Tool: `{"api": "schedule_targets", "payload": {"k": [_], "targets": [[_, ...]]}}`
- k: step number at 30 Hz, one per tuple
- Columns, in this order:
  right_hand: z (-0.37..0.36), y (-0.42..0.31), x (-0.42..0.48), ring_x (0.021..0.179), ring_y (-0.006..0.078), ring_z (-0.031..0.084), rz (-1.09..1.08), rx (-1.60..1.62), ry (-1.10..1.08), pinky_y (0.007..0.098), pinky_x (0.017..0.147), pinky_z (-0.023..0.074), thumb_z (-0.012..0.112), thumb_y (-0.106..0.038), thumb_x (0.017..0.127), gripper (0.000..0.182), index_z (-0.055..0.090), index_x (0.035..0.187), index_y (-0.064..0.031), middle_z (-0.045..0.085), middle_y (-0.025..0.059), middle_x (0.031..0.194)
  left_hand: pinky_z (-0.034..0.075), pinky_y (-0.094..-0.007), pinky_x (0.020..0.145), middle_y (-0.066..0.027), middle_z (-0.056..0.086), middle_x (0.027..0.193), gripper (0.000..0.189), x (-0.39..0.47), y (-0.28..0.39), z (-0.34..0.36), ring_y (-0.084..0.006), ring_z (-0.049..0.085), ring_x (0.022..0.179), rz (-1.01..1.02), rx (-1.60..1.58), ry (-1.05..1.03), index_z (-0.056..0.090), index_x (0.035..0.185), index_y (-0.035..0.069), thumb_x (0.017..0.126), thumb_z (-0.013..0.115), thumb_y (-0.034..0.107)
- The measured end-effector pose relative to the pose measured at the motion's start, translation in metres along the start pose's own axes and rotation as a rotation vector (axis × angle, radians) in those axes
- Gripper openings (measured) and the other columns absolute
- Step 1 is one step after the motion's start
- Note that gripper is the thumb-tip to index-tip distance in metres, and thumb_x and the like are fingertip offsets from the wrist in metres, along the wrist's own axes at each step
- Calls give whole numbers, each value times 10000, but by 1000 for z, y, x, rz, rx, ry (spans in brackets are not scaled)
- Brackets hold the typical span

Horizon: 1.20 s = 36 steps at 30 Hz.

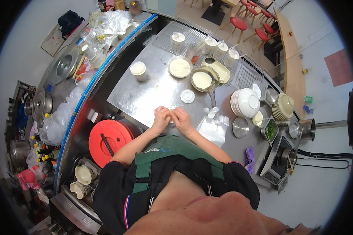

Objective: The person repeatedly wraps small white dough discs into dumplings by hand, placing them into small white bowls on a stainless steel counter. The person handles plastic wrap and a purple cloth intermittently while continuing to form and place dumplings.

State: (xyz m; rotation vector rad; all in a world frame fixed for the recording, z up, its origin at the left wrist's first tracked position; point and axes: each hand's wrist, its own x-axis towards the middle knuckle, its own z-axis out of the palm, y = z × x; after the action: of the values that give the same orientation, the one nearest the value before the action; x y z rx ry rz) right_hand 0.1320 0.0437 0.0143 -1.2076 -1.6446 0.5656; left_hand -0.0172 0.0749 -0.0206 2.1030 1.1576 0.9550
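Note:
My left hand (161,119) and my right hand (182,121) meet near the front edge of the steel table (129,97). Their fingertips are pinched together over a small white item (172,121), mostly covered by the fingers; its kind cannot be made out. Just beyond them lies a round white plastic lid (187,96). Right of my right hand is a pile of white plastic bags (214,127). Farther off stand a saucepan of white liquid (202,80), a round container of white content (179,67) and a lidded cup (138,70).
Several cups (210,44) with white tops line the far wire rack (164,41). Stacked white bowls (244,102), a tray of chopped greens (269,130), a purple cloth (249,160) and an induction cooker (278,158) are at the right. A red lidded bucket (110,141) stands at lower left.

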Motion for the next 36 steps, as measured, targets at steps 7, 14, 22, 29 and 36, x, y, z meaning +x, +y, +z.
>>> {"api": "schedule_targets", "payload": {"k": [7, 14, 22, 29, 36], "targets": [[2, 2, 3, 613, 133, 480, 437, 93, -68, 275, 560, 401, 626, -141, 894, 157, 601, 849, 7, 542, 65, 705, 329, -400, 855, 2, 624, 783, 81, 3, 7, -11, -205, 550, 864, 169, 28, -3, 668, 775, 87, 701, 680, 57], [7, 25, 0, 605, 153, 513, 283, 14, -35, 300, 548, 411, 602, -101, 895, 129, 626, 833, 9, 586, 94, 709, 388, -354, 810, -13, 633, 809, 103, 6, 1, -19, -192, 549, 823, 43, -168, -82, 722, 815, 86, 715, 704, 68], [2, 23, -25, 636, 180, 544, 406, 17, -122, 312, 587, 428, 578, -66, 897, 85, 610, 869, 9, 593, 111, 731, 471, -308, 726, -82, 638, 766, 102, 8, -2, -18, -192, 590, 809, -317, -453, -120, 748, 786, 70, 685, 736, 80], [3, 11, -3, 719, 216, 585, 184, 50, -97, 304, 652, 462, 552, -43, 888, 117, 634, 961, -2, 616, 124, 840, 470, -355, 649, -34, 635, 801, 82, 12, 14, -28, -218, 608, 706, 275, 100, -130, 636, 725, 84, 664, 692, 79], [-2, 41, 7, 749, 194, 642, 315, 175, -293, 301, 670, 494, 590, -31, 860, 144, 668, 973, 15, 679, 119, 856, 466, -336, 609, -49, 593, 778, 132, 16, 11, -19, -243, 591, 673, 513, 159, 97, 595, 791, 71, 689, 678, 89]]}}
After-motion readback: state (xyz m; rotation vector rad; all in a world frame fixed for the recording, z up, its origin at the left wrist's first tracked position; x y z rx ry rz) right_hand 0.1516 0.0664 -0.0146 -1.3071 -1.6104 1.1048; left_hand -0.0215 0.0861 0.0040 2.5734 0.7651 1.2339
